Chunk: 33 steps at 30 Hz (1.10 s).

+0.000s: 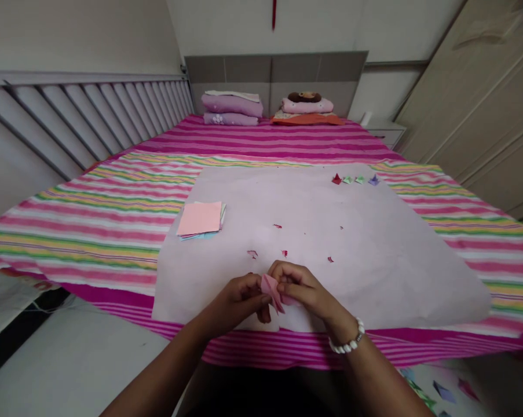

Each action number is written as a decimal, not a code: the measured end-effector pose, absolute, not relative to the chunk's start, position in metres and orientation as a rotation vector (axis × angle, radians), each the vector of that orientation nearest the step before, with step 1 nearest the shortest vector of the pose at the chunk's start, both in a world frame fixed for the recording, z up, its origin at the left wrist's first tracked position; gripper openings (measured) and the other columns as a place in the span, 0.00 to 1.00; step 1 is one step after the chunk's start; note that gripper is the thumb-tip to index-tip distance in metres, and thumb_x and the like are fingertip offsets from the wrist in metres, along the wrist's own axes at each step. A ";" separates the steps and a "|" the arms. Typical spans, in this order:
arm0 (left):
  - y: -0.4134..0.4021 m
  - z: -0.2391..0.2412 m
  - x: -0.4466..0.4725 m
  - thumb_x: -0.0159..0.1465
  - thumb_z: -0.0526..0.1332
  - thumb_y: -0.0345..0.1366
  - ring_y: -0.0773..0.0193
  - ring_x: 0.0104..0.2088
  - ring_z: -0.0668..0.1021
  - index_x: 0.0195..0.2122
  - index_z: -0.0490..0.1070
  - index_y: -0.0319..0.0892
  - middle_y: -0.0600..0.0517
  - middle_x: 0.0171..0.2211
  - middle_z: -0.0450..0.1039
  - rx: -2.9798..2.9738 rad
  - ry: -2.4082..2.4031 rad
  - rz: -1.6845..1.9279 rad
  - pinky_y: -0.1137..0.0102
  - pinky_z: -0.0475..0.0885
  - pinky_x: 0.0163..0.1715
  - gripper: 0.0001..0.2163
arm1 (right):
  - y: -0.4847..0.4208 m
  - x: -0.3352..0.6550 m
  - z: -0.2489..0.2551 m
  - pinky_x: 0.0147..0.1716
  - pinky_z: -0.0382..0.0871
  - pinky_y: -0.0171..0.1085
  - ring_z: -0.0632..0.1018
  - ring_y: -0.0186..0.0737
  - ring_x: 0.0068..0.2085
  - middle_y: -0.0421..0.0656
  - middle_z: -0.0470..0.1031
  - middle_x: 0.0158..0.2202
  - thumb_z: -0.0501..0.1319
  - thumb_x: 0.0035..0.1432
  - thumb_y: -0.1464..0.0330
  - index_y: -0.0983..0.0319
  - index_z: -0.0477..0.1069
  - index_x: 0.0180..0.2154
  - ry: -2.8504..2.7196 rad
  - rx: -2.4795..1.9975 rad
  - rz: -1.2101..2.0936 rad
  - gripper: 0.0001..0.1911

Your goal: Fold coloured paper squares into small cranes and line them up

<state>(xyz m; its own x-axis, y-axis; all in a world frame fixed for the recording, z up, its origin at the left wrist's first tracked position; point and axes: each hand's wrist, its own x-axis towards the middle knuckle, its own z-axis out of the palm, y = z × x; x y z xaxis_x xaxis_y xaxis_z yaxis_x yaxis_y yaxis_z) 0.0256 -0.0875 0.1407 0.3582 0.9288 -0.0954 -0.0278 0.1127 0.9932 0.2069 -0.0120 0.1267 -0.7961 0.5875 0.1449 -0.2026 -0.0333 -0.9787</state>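
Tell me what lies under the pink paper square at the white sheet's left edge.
More paper squares: light blue and whitish edges show below and right. The pink paper square hides the rest and their number.

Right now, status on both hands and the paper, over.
Left hand, right hand both pinch the pink paper. Held over the white sheet. Paper stack off left, scraps just ahead.

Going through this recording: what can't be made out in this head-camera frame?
Head view:
1. pink paper: fold shape covered by the left hand and right hand pinching it.
2. folded pieces, far right: too small to tell their form.
3. paper stack: lower sheets hidden under the pink top one.
4. coloured bits on the floor, bottom right: blurred, cut by the frame edge.
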 end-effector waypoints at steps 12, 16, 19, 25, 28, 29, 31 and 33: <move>-0.085 0.133 0.026 0.58 0.66 0.41 0.66 0.27 0.78 0.33 0.75 0.36 0.50 0.27 0.76 1.040 0.920 0.897 0.70 0.74 0.31 0.12 | -0.012 0.205 0.122 0.25 0.59 0.32 0.67 0.32 0.25 0.37 0.66 0.24 0.64 0.56 0.62 0.62 0.67 0.29 -1.619 -0.456 1.897 0.11; -0.086 0.134 0.025 0.59 0.65 0.40 0.64 0.34 0.78 0.35 0.75 0.36 0.48 0.32 0.77 1.075 0.954 0.953 0.67 0.74 0.38 0.10 | -0.013 0.205 0.124 0.25 0.61 0.32 0.67 0.31 0.24 0.37 0.68 0.23 0.62 0.59 0.62 0.63 0.70 0.34 -1.590 -0.462 1.925 0.10; -0.085 0.134 0.024 0.60 0.65 0.37 0.63 0.36 0.78 0.36 0.74 0.37 0.48 0.33 0.77 1.089 0.921 0.995 0.66 0.72 0.41 0.08 | -0.014 0.206 0.123 0.25 0.61 0.32 0.68 0.30 0.23 0.36 0.69 0.22 0.61 0.60 0.62 0.63 0.71 0.38 -1.576 -0.498 1.925 0.10; -0.083 0.133 0.029 0.59 0.65 0.36 0.60 0.38 0.78 0.33 0.74 0.37 0.48 0.34 0.76 1.178 0.867 1.033 0.62 0.71 0.44 0.06 | -0.015 0.205 0.120 0.24 0.65 0.32 0.74 0.31 0.24 0.37 0.73 0.24 0.67 0.55 0.65 0.62 0.69 0.40 -1.577 -0.465 1.983 0.12; -0.082 0.131 0.030 0.58 0.67 0.35 0.62 0.36 0.78 0.29 0.73 0.38 0.49 0.33 0.75 1.230 0.928 1.106 0.65 0.72 0.40 0.06 | -0.016 0.204 0.123 0.27 0.68 0.33 0.76 0.34 0.26 0.39 0.75 0.25 0.67 0.55 0.65 0.63 0.69 0.35 -1.593 -0.463 1.958 0.11; -0.082 0.130 0.030 0.57 0.67 0.35 0.63 0.35 0.77 0.28 0.73 0.38 0.49 0.34 0.74 1.244 0.948 1.142 0.65 0.72 0.39 0.07 | -0.016 0.203 0.124 0.27 0.68 0.34 0.77 0.34 0.27 0.40 0.76 0.25 0.67 0.55 0.64 0.63 0.69 0.33 -1.599 -0.471 1.944 0.11; -0.082 0.127 0.030 0.56 0.68 0.35 0.64 0.36 0.77 0.26 0.71 0.38 0.49 0.36 0.73 1.262 0.987 1.205 0.67 0.72 0.38 0.08 | -0.017 0.203 0.126 0.28 0.69 0.34 0.77 0.35 0.27 0.40 0.76 0.25 0.67 0.54 0.64 0.63 0.68 0.32 -1.601 -0.480 1.923 0.11; -0.081 0.125 0.030 0.55 0.68 0.34 0.64 0.38 0.77 0.26 0.70 0.38 0.48 0.39 0.71 1.276 1.029 1.247 0.67 0.73 0.39 0.08 | -0.017 0.202 0.127 0.29 0.70 0.34 0.77 0.35 0.28 0.39 0.75 0.25 0.67 0.54 0.63 0.63 0.69 0.32 -1.595 -0.469 1.907 0.11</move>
<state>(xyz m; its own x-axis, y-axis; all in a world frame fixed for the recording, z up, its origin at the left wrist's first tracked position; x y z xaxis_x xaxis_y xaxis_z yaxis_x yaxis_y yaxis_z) 0.0301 -0.0815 0.1250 0.0943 0.9894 0.1106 -0.0797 -0.1032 0.9915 0.2021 -0.0167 0.1269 -0.7560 0.6456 0.1077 -0.2201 -0.0959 -0.9707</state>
